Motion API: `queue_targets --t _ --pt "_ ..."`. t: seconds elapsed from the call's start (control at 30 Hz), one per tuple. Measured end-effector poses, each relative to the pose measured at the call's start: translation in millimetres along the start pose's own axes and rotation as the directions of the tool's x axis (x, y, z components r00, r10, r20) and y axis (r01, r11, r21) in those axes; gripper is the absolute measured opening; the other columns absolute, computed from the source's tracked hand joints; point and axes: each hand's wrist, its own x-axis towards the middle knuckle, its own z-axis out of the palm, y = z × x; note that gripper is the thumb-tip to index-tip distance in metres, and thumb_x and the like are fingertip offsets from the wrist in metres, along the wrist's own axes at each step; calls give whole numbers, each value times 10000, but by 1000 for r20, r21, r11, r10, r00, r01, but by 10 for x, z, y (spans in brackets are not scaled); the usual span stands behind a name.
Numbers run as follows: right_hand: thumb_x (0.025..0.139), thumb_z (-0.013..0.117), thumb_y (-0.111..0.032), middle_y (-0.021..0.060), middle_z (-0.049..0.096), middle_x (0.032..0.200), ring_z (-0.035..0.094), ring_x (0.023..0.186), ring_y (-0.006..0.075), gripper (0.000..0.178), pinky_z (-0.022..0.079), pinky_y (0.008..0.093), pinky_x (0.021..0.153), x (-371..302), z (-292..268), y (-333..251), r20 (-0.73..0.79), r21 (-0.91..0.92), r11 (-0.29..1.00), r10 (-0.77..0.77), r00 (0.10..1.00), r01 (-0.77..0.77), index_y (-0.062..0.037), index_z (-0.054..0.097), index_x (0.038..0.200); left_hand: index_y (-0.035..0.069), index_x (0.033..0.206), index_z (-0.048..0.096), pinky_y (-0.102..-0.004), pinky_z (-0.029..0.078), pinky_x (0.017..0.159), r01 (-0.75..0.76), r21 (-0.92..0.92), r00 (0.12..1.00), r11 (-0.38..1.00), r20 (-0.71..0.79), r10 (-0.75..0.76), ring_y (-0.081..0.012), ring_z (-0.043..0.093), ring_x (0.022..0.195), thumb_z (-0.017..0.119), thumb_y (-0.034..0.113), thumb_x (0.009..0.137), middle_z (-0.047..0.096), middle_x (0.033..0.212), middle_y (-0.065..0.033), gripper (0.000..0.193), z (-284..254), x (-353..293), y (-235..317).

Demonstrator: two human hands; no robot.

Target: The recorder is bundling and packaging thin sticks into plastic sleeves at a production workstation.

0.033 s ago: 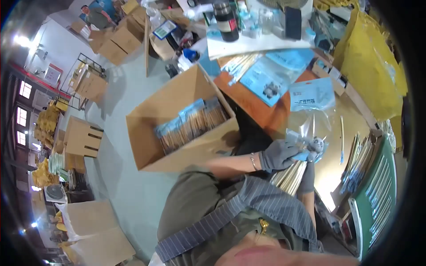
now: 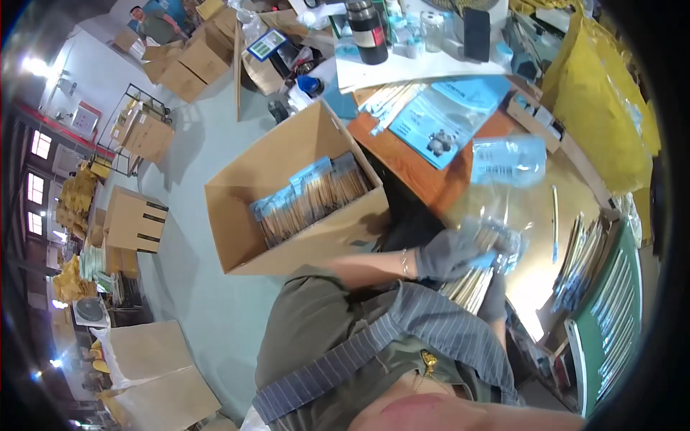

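In my lap area my right hand point(image 2: 494, 298), grey-gloved and partly hidden, is closed around a bundle of wrapped wooden chopsticks point(image 2: 467, 289). My left hand point(image 2: 447, 256), also gloved and blurred by motion, is closed on the mouth end of a clear plastic bag point(image 2: 507, 164) with a blue printed end, at the top of the bundle. The chopsticks' upper ends lie at or inside the bag; the blur hides exactly how far. To the left, an open cardboard box point(image 2: 302, 251) holds several packed chopstick bundles point(image 2: 316, 194).
Blue printed bags point(image 2: 438, 126) and loose chopsticks point(image 2: 392, 100) lie on the orange tabletop point(image 2: 406, 172). A single chopstick point(image 2: 554, 223) and a chopstick pile point(image 2: 578, 258) are at right, beside a green tray point(image 2: 611, 323). A dark bottle point(image 2: 368, 36) stands behind; a person point(image 2: 158, 27) is far left.
My left hand has shifted slightly and blurs with motion. The bag has crumpled and turned, its blue end folding over, and the panda print near my fingers no longer shows clearly.
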Motion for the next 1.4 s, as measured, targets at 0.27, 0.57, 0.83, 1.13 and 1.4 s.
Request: queue_targets --t 0.27,0.57,0.83,1.13,1.4 --pt "825 624 -398 188 572 605 522 483 187 431 391 372 481 -135 -172 -243 -64 -987 156 -599 798 38 24 621 736 30 772 602 -442 432 534 182 -193 981 964 -33 -192 -357 580 618 618 211 803 571 674 -175 184 54 37 309" --pt "803 684 -214 120 562 697 585 660 324 246 431 390 553 4 1181 -1493 482 -875 -449 -844 236 183 -74 529 932 40 569 596 -427 462 575 199 -247 972 948 -73 -223 -373 581 605 564 209 772 565 601 -199 266 -882 1733 220" --pt "796 567 -65 230 624 887 602 855 407 248 469 445 690 56 1054 -2201 499 -840 -542 -747 439 33 -26 573 1040 17 655 680 -437 494 598 100 214 990 972 77 -119 -350 621 615 617 308 681 622 662 -207 299 -865 2315 75" --pt "778 588 -150 219 619 775 595 740 417 154 468 500 661 162 930 -2249 540 -687 -721 -591 599 -92 -32 619 872 31 650 675 -435 499 621 146 172 983 974 81 -162 -357 642 678 629 331 688 630 667 -200 306 -569 2311 -116" --pt "776 579 -136 200 608 760 585 786 399 93 457 487 690 138 883 -2348 488 -713 -694 -593 640 -99 -46 592 793 -2 832 710 -417 529 730 242 514 850 823 297 -436 -328 678 812 625 249 693 676 842 -220 299 -720 2061 -230"
